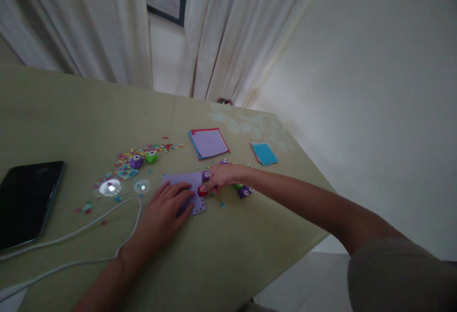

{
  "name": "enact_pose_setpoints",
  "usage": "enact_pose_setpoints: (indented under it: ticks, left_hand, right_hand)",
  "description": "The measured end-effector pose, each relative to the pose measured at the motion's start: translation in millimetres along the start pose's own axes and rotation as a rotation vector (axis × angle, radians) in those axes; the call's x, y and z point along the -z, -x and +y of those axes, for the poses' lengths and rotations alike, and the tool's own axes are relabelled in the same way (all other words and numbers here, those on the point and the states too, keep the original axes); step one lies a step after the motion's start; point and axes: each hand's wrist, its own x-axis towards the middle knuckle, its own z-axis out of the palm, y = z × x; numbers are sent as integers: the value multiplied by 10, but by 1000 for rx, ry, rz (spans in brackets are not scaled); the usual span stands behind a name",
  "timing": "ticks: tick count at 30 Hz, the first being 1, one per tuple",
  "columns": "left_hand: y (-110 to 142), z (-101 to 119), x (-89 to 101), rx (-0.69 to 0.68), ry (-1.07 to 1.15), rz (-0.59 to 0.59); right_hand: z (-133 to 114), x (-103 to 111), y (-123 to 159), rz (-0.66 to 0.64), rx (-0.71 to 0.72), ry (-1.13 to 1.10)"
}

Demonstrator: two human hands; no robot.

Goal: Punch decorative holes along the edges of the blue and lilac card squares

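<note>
My left hand [164,212] lies flat with fingers spread on a purple paper sheet [180,179] on the olive-green table [232,250]. My right hand [223,176] is closed around a small red craft punch [202,191] at the sheet's right edge. A purple punch [206,176] sits just above it, touching the sheet. More small punches, one purple [244,192], lie under and right of my right wrist.
A stack of coloured paper squares [209,143] and a blue square [264,153] lie farther back. Left are paper confetti [124,166], a purple punch [136,161], a green punch [151,156], two clear round lids [110,187], a dark tablet [24,200] and a white cable [71,233]. Curtains hang behind.
</note>
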Motion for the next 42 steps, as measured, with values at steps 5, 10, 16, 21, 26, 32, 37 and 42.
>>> enact_pose_setpoints:
  ticks: [5, 10, 16, 21, 26, 32, 37, 42]
  left_hand:
    - [-23, 18, 37, 2, -30, 2]
    - [-6, 15, 22, -9, -95, -16]
    - [3, 56, 32, -45, -122, -26]
    - [-20, 145, 93, -67, -119, -26]
    - [-35, 154, 90, -11, -136, -15]
    - [-36, 216, 154, 68, -145, -99]
    - [-65, 343, 248, 155, -158, -153]
    - [-84, 366, 379, 231, -153, -194]
  right_hand:
    - [216, -226, 236, 224, 1, -194]
    - [351, -605, 438, 605, 18, -283]
    - [228, -888, 521, 904, 152, -180]
    - [-149, -842, 360, 987, 391, -100]
    - [-647, -646, -246, 894, 581, -103]
    - [-948, -437, -1045, 836, 650, -147]
    - [-827, -451, -1077, 855, 602, -241]
    - [-317, -590, -754, 862, 514, -372]
